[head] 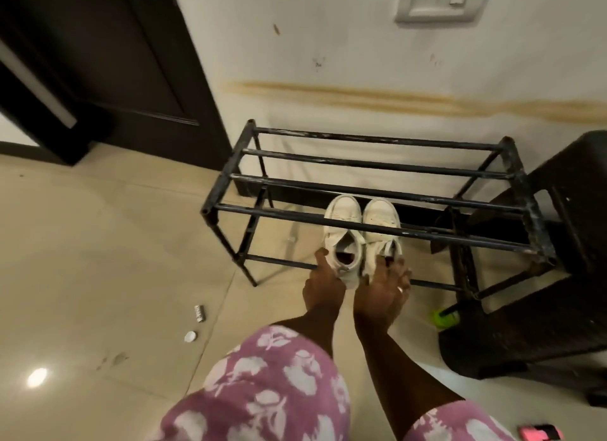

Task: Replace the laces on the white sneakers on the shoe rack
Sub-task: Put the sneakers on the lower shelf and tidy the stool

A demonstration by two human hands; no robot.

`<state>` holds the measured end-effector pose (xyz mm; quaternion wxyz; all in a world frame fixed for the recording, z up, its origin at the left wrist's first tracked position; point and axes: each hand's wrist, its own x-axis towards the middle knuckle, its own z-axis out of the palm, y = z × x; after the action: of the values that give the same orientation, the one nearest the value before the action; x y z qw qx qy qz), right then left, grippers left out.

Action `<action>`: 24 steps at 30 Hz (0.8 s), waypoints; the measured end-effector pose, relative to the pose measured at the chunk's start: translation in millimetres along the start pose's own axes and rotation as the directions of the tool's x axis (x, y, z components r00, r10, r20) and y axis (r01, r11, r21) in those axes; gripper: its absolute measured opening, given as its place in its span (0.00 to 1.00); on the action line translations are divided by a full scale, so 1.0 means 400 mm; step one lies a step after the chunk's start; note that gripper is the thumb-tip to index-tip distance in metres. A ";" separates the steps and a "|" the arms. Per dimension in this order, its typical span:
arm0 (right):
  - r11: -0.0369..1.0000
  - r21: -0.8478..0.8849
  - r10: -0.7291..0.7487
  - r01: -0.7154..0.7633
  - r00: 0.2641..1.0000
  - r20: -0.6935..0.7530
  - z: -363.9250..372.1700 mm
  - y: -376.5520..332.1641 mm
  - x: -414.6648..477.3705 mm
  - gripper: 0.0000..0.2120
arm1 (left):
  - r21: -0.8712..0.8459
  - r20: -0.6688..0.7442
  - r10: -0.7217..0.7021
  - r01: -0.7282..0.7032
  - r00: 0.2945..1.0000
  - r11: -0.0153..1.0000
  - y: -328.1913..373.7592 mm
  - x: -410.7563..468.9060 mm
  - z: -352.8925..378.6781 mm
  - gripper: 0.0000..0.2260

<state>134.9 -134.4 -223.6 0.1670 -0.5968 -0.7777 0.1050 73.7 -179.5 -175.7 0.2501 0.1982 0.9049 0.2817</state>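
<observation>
Your left hand (323, 278) grips the heel of the left sneaker (341, 224), thumb on its outer side. Your right hand (384, 288) curls its fingers round the heel of the right sneaker (381, 219). Both sneakers touch, heels at the front edge of the shoe rack's (361, 182) lower shelf, toes toward the wall (361, 53).
</observation>
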 end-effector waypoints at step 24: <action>0.789 0.063 -0.409 0.612 0.445 0.797 0.496 -0.172 -0.389 0.23 | -0.062 -0.198 -0.466 0.464 0.862 0.884 -0.871 0.315 -0.146 0.18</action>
<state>33.2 -295.4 -402.6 -0.2331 -0.2411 -0.9198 0.2035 -135.4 -406.2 -388.9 0.2163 -0.0575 0.9452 0.2376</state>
